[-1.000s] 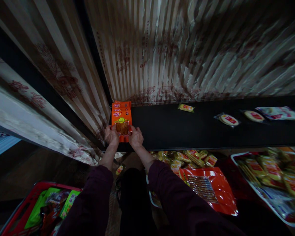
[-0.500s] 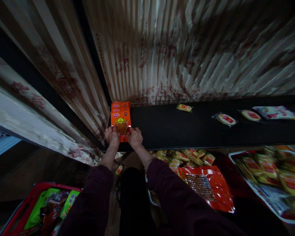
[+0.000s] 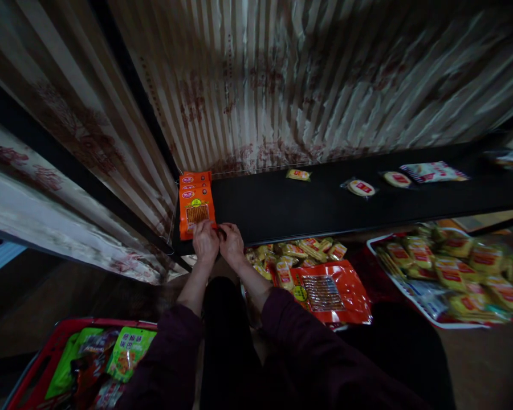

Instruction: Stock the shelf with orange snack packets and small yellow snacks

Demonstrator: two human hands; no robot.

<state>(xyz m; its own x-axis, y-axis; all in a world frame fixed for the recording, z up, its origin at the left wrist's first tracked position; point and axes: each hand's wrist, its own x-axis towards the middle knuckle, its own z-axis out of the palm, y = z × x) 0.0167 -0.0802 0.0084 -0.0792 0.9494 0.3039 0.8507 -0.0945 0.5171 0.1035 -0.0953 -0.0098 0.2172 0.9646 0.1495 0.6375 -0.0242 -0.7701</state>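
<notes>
Orange snack packets point(image 3: 196, 199) lie overlapped in a stack at the left end of a black shelf point(image 3: 273, 210). The front packet has a window showing brown strips. My left hand point(image 3: 206, 242) covers its lower right corner, with the fingers bent and closed at that edge. Close beside it, my right hand point(image 3: 231, 244) is curled just off the packet's right side, over the shelf's front edge. Its fingertips are drawn in towards my left hand, and anything between them is hidden.
Along the shelf lie a small yellow packet point(image 3: 298, 175), two round wrapped cakes point(image 3: 361, 188) and a white-and-pink packet point(image 3: 434, 171). Below stand trays of yellow packets point(image 3: 453, 267), a large red-orange packet point(image 3: 331, 290) and a red basket point(image 3: 38, 356) of snacks. Striped fabric point(image 3: 256, 85) hangs behind.
Both hands have left the sides of the front orange packet and come together at its lower right corner. The view has shifted to the right.
</notes>
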